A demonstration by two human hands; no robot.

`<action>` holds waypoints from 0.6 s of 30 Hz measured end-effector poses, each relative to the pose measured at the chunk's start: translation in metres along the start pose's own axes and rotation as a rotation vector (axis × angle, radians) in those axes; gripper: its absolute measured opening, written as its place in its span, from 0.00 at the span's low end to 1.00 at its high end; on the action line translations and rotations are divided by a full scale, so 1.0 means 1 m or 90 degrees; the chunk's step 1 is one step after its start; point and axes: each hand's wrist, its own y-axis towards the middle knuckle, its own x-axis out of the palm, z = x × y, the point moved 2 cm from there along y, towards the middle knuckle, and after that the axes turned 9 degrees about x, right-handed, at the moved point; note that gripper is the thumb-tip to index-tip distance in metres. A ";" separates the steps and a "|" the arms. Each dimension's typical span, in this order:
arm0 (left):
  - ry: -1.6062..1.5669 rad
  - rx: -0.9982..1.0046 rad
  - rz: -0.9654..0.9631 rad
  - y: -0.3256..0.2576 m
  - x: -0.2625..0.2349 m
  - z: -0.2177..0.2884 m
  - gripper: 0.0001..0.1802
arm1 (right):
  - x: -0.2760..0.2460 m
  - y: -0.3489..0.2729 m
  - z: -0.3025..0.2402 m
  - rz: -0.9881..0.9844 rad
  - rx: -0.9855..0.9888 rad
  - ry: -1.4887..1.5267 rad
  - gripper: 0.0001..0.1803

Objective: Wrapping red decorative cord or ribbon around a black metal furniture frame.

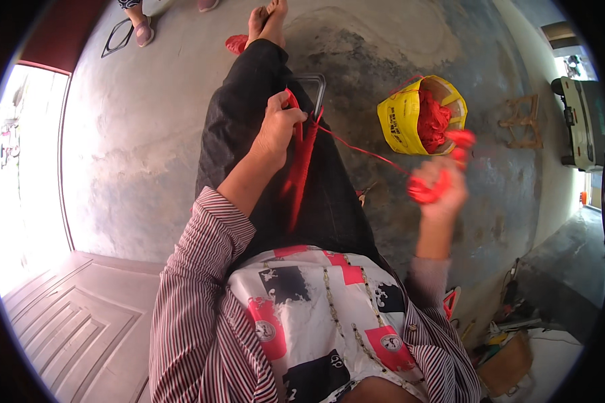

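My left hand [280,127] is closed above my lap, pinching a red band [300,168] that hangs down over my dark trousers. Right beside those fingers is a bent grey metal bar [319,91], with red material at its end. A thin red cord [363,149] stretches from there across to my right hand [447,191]. That hand is raised to the right, blurred by motion, its fingers wrapped round a bundle of red cord [427,189]. More red strands stick up above it, also smeared.
A yellow bag [400,124] stands open on the grey concrete floor, with red material [433,121] inside. Beyond it lies a wooden frame [521,121]. Another person's foot [143,32] shows at the far left. Assorted clutter [511,359] sits at the lower right, and a panelled door [81,329] at the lower left.
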 end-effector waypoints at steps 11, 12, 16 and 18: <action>-0.287 -0.088 0.037 -0.004 0.011 -0.001 0.45 | 0.054 0.059 0.085 -0.028 0.125 -0.425 0.05; -0.265 -0.103 0.046 -0.004 0.013 0.000 0.47 | 0.054 0.053 0.080 -0.027 0.113 -0.375 0.06; -0.251 -0.114 0.031 -0.002 0.012 -0.006 0.50 | 0.053 0.022 0.077 -0.025 0.137 -0.408 0.06; -0.264 -0.096 0.037 0.000 0.010 -0.009 0.51 | 0.054 0.014 0.079 -0.026 0.154 -0.383 0.07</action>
